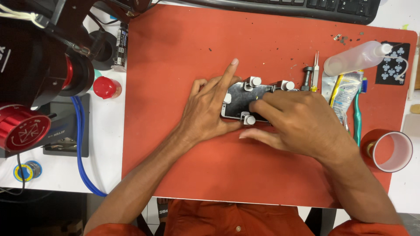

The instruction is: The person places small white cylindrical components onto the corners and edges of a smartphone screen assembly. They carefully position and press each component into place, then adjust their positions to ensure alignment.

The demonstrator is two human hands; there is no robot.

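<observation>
Orange shirt point(238, 220) at bottom edge, forearms reaching up over red mat point(175, 57). Left hand point(208, 111): fingers spread, index extended flat on mat, others resting on left end of phone point(239, 101). Right hand point(297, 120): fingers bunched together, tips pressing on phone's middle, thumb out beneath. Phone lies face up at mat centre, held in clamp fixture with grey knobs point(253, 81). Tweezers point(315, 70), squeeze bottle point(356, 57), toothbrush point(358, 111), tape roll point(391, 150) to right. Microscope point(39, 65) at left, keyboard point(306, 6) above.
</observation>
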